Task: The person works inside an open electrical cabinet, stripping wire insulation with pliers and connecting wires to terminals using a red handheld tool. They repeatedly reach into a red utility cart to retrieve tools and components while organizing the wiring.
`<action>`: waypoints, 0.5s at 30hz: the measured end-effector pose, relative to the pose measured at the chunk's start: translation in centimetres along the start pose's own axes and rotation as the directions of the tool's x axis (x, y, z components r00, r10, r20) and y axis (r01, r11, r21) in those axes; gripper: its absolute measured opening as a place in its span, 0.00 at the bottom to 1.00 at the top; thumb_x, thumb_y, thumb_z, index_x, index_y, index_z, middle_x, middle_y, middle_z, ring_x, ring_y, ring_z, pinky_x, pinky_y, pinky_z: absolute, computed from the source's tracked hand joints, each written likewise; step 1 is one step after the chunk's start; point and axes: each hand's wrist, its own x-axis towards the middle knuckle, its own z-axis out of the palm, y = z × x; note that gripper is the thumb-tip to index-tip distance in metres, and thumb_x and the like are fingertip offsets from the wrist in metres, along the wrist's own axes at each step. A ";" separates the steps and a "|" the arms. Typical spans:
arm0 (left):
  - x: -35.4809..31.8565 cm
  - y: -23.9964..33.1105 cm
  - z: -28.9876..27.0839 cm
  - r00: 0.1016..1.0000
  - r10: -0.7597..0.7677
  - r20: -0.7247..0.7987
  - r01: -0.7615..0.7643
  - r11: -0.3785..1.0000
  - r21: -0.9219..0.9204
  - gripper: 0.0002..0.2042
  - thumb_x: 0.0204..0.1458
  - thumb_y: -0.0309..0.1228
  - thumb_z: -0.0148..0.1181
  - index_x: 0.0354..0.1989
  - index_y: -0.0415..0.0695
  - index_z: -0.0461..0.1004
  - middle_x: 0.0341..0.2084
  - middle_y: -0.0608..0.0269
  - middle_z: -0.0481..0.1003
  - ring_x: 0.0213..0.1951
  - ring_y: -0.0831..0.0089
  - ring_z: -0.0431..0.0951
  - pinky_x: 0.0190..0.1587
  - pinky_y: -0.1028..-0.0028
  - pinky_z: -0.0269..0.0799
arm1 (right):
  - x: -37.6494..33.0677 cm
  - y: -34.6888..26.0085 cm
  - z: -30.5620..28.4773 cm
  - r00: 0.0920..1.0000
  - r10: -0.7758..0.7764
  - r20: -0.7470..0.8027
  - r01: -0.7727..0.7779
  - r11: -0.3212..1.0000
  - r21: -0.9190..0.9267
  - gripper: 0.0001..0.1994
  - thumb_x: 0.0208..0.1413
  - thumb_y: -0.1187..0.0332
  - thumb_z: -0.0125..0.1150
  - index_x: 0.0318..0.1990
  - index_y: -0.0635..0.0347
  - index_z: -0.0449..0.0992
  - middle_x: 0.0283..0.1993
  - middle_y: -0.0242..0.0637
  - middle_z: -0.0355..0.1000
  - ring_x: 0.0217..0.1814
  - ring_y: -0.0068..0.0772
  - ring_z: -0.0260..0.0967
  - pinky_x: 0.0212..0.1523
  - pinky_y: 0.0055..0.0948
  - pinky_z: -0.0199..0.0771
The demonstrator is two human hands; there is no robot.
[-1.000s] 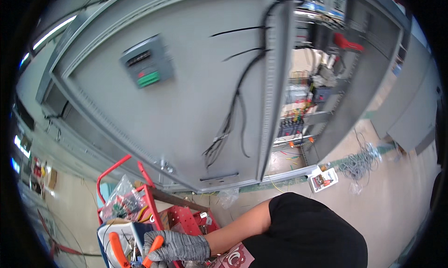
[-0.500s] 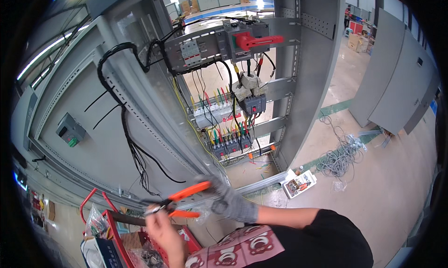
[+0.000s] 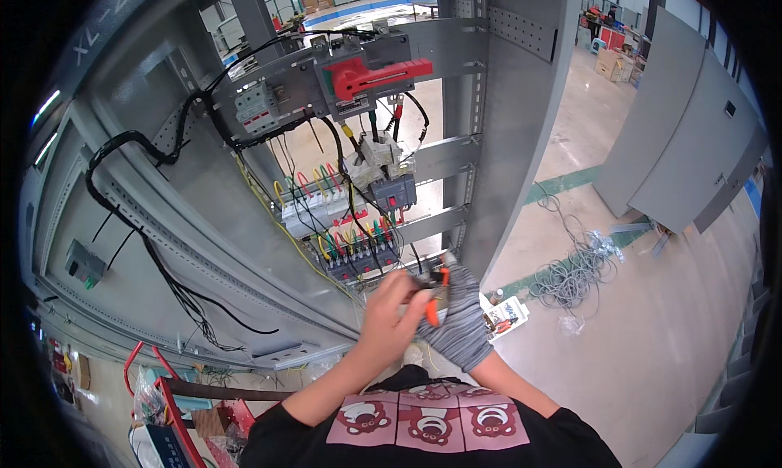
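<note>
In front of the cabinet's lower rails, my gloved right hand is closed around orange-handled pliers, whose dark head lies beside my other hand. My bare left hand has its fingers bent and pinched together at the pliers' head; what lies between them is too small to make out. Just beyond both hands are a row of breakers with coloured wires and a thin black wire. Higher up sits a switch with a red rotary handle.
A grey cabinet door on the left carries a black wire bundle. The cabinet's side panel rises at right. On the floor are a white box of small parts and coiled grey cable. A red cart stands lower left.
Both hands and the pliers have moved right, from beside the door to the front of the cabinet's lower opening. The view has shifted, and the pliers' handles are closer together.
</note>
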 end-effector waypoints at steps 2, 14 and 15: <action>2.3 -0.4 0.7 0.980 0.180 0.086 -0.189 0.977 0.103 0.05 0.52 0.24 0.56 0.35 0.36 0.72 0.30 0.56 0.70 0.34 0.61 0.72 0.38 0.69 0.68 | -1.0 4.6 1.6 0.977 0.204 0.063 -0.212 0.957 0.196 0.34 0.48 0.72 0.61 0.63 0.68 0.54 0.50 0.46 0.64 0.50 0.39 0.64 0.54 0.33 0.65; 21.5 -14.1 1.5 0.878 0.471 0.078 -0.332 0.485 0.809 0.15 0.43 0.24 0.54 0.42 0.43 0.74 0.29 0.62 0.74 0.39 0.64 0.70 0.43 0.65 0.61 | 5.8 5.7 1.8 0.936 0.349 -0.043 -0.317 0.891 0.324 0.16 0.57 0.70 0.56 0.52 0.67 0.68 0.44 0.46 0.72 0.45 0.36 0.71 0.47 0.31 0.71; 21.9 -13.9 1.6 0.869 0.486 0.088 -0.352 0.484 0.801 0.13 0.43 0.24 0.54 0.39 0.42 0.74 0.29 0.63 0.73 0.38 0.65 0.71 0.42 0.66 0.61 | 5.9 6.7 2.3 0.952 0.274 -0.135 -0.225 0.929 0.295 0.17 0.56 0.70 0.57 0.52 0.67 0.68 0.44 0.48 0.72 0.46 0.39 0.72 0.48 0.32 0.71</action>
